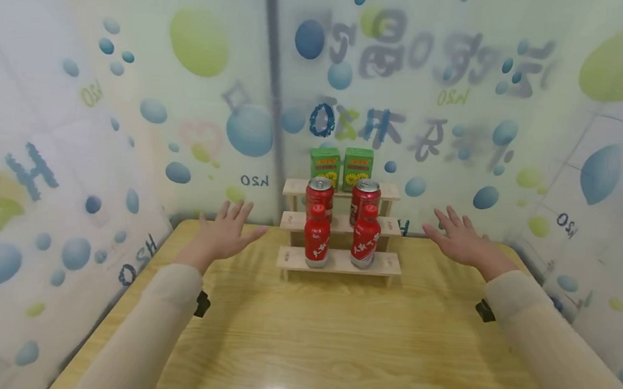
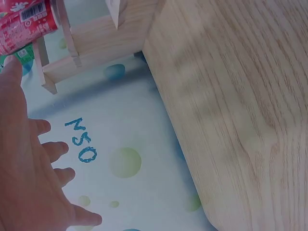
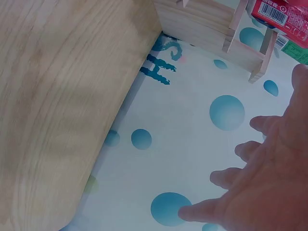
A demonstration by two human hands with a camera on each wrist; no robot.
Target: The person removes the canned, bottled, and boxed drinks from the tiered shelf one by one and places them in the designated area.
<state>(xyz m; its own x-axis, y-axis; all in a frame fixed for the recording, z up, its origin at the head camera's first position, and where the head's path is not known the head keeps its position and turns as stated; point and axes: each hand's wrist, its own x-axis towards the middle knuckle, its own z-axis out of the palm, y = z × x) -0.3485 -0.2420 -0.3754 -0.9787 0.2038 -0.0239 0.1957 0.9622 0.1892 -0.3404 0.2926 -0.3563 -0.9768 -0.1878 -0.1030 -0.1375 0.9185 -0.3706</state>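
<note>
My left hand hovers over the table left of a small wooden tiered rack, its fingers spread and nothing held. On the rack's other side my right hand is also in the air, fingers spread, touching nothing. Two red bottles, a left one and a right one, stand upright on the lowest step. Behind them on the middle step are two red cans, one left and one right, partly hidden by the bottles. Two green cartons, left and right, stand on the top step.
The rack stands near the back edge of a wood-grain table. A whitish curtain with blue and green spots encloses the back and both sides. Black wrist pieces show under the left sleeve and the right sleeve.
</note>
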